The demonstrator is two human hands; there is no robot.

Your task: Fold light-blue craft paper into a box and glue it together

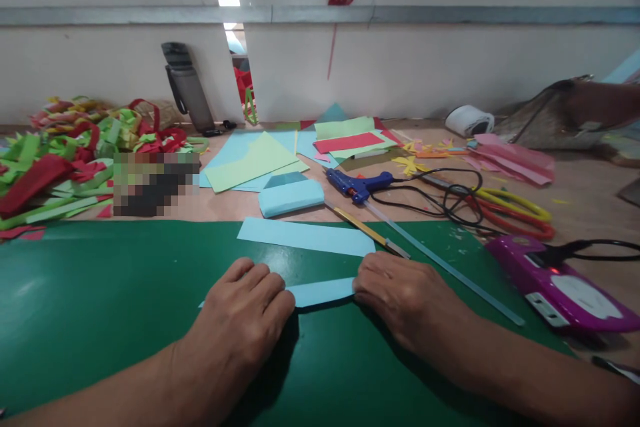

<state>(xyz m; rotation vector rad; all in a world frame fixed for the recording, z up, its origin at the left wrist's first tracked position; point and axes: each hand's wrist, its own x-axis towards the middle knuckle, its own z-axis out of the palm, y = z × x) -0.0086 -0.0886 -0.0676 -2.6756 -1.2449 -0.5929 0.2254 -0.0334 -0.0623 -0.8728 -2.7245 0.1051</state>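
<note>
A light-blue paper strip (323, 293) stretches between both hands, just over the green mat (120, 280). My left hand (247, 320) is closed on the strip's left part, and a small tip of blue shows beyond it. On the right part, my right hand (405, 293) pinches the same strip, with fingertips curled over it. Behind the hands lies a second blue paper strip (305, 236), flat on the mat. Farther back rests a folded blue paper piece (291, 198). The thumbs are mostly hidden from view.
A blue glue gun (357, 185) with a long glue stick (445, 257) lies behind my right hand, beside a gold pen (367, 228). Scissors (515, 207) and a purple power strip (563, 283) are at right. Cut paper strips (65, 167) and a bottle (189, 90) stand left.
</note>
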